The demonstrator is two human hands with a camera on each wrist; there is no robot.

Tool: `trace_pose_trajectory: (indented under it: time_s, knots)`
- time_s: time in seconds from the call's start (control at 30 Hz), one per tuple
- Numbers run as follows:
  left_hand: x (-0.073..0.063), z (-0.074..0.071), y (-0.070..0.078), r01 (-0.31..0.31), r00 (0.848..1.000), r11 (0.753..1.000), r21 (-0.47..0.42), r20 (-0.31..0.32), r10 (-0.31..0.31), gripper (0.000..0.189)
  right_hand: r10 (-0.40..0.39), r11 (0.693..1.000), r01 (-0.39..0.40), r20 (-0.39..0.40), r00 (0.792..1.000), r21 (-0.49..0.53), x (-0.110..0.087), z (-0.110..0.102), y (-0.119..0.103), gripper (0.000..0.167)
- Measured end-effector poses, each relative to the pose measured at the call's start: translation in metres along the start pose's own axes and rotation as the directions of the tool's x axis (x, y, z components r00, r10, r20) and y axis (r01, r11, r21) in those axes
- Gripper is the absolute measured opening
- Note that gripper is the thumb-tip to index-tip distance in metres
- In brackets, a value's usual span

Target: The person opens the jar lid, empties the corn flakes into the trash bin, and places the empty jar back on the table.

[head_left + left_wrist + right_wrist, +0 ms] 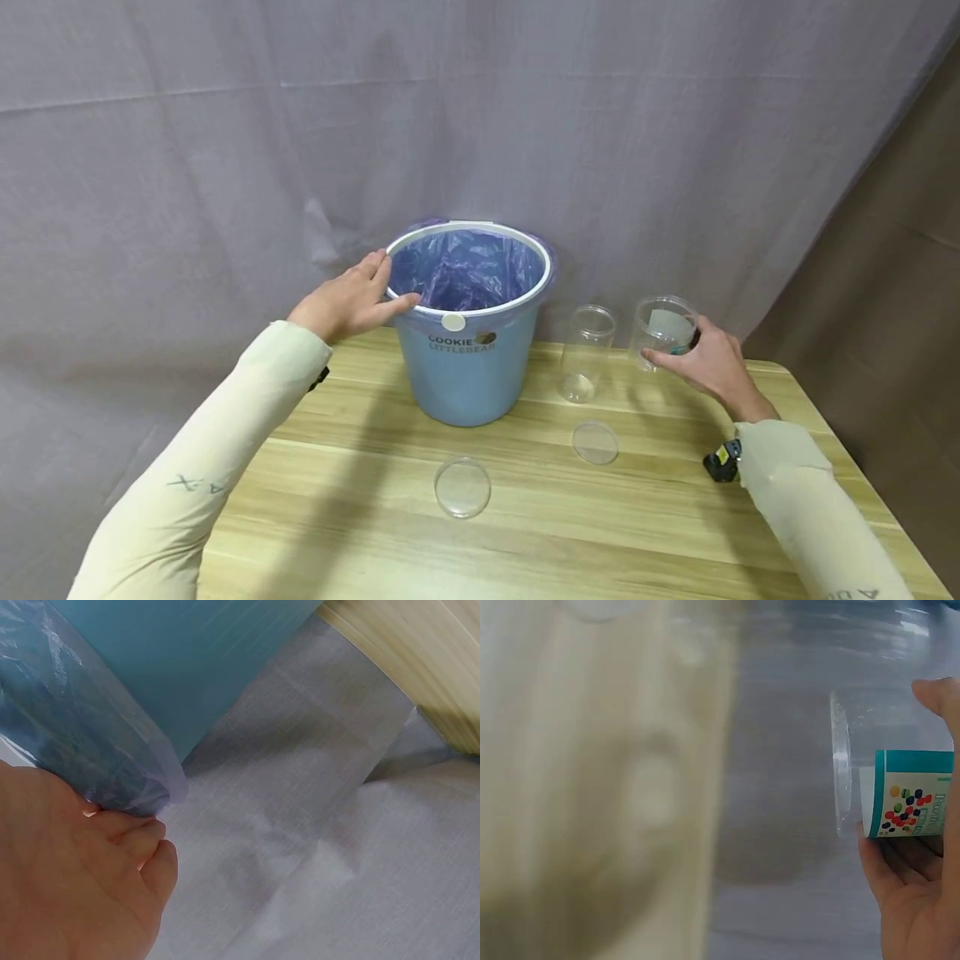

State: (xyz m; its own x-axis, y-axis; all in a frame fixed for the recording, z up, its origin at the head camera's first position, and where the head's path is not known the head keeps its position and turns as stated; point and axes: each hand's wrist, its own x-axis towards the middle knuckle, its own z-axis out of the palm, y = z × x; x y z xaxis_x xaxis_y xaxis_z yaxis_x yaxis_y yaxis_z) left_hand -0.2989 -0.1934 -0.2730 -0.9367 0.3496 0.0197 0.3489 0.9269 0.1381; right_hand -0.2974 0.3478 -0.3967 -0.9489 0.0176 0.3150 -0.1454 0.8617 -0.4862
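Note:
My left hand (352, 296) rests on the white rim at the left of a light-blue trash bin (468, 375), thumb spread along its front edge. A translucent purple bag (468, 262) lines the bin, and in the left wrist view the bag's edge (161, 780) hangs by the fingertips. My right hand (708, 362) grips a short, wide clear plastic jar (663, 321), thumb at the near side. A label (911, 795) with a teal band and colourful berries shows on the jar in the right wrist view. The jar's far side is partly hidden by the fingers.
A tall clear plastic jar (581, 362) stands between the bin and the held jar. Two clear round lids, a left one (462, 487) and a right one (596, 442), lie on the wooden table (540, 533). A grey curtain (615, 150) hangs behind the table.

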Motion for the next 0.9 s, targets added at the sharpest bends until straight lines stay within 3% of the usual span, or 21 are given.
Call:
trace_pose_trajectory:
  time_s: [0.23, 0.4, 0.67, 0.77, 0.9]
  knots:
    - [-0.002, 0.002, 0.003, -0.007, 1.000, 1.000, 0.010, 0.011, 0.007, 0.104, 0.054, 0.998, -0.056, 0.113, 0.992, 0.020, -0.029, 0.045, 0.030, 0.112]
    - [0.000, 0.003, 0.004, -0.011, 1.000, 1.000, 0.006, -0.002, 0.011, 0.104, 0.073, 0.996, -0.079, 0.129, 0.989, 0.045, -0.041, 0.063, 0.043, 0.117]
    - [0.004, 0.001, 0.006, -0.018, 1.000, 1.000, -0.010, -0.008, 0.018, 0.105, 0.120, 0.988, -0.133, 0.149, 0.982, 0.081, -0.049, 0.076, 0.055, 0.121]
    - [0.002, 0.000, 0.003, -0.027, 1.000, 0.999, -0.023, -0.016, 0.027, 0.106, 0.127, 0.987, -0.142, 0.188, 0.974, 0.073, -0.050, 0.075, 0.056, 0.120]
    - [-0.008, -0.007, -0.005, -0.039, 0.997, 0.998, -0.041, -0.073, 0.036, 0.107, 0.110, 0.991, -0.127, 0.277, 0.955, 0.043, -0.049, 0.071, 0.050, 0.122]
